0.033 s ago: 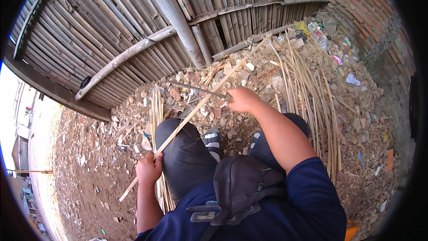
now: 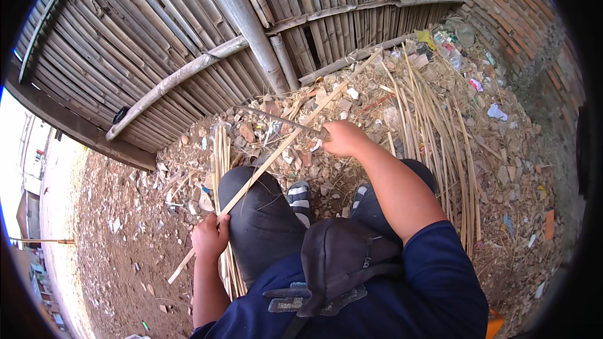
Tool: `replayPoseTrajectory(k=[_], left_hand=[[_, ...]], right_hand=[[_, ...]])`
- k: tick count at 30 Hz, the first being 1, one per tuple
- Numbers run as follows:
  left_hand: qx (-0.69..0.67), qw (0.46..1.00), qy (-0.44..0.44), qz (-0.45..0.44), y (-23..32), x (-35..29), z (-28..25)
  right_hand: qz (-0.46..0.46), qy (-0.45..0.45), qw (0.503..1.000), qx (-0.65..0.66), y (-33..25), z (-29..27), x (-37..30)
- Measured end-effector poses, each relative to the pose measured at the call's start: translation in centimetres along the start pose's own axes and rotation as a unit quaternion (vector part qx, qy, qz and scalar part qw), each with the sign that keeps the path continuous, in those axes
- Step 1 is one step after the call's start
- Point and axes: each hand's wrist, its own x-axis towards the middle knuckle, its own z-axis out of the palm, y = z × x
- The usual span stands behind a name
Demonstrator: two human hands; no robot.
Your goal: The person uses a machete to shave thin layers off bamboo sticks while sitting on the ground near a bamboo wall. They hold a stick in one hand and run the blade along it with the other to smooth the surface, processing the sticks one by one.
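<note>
I sit on the ground with my knees up. My left hand (image 2: 210, 235) is closed around a long thin bamboo strip (image 2: 276, 150) near its lower end, beside my left knee. The strip runs diagonally up and to the right toward the bamboo wall. My right hand (image 2: 342, 138) grips the handle of a long dark knife (image 2: 276, 119). Its blade points left and lies across the strip above my knees.
A bamboo wall (image 2: 188, 25) stands ahead and a brick wall (image 2: 515, 12) on the right. Loose bamboo strips (image 2: 440, 125) lie in a pile to my right, and more strips (image 2: 221, 150) lie by my left leg. Chips and litter cover the dirt. A dark bag (image 2: 345, 257) hangs on my chest.
</note>
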Motion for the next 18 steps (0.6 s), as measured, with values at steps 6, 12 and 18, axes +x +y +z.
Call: replayPoseTrajectory(k=[6, 12, 18], left_hand=[[0.03, 1.0, -0.004, 0.008, 0.3, 0.4, -0.7], [0.042, 0.999, -0.004, 0.009, 0.1, 0.5, -0.9], [0.025, 1.0, -0.004, 0.005, -0.3, 0.3, -0.1]], right_hand=[[0.066, 0.023, 0.997, 0.015, 3.3, -0.4, 0.8], [0.045, -0.022, 0.999, -0.012, 2.2, -0.2, 0.5], [0.042, -0.013, 0.999, -0.01, 1.1, -0.2, 0.5]])
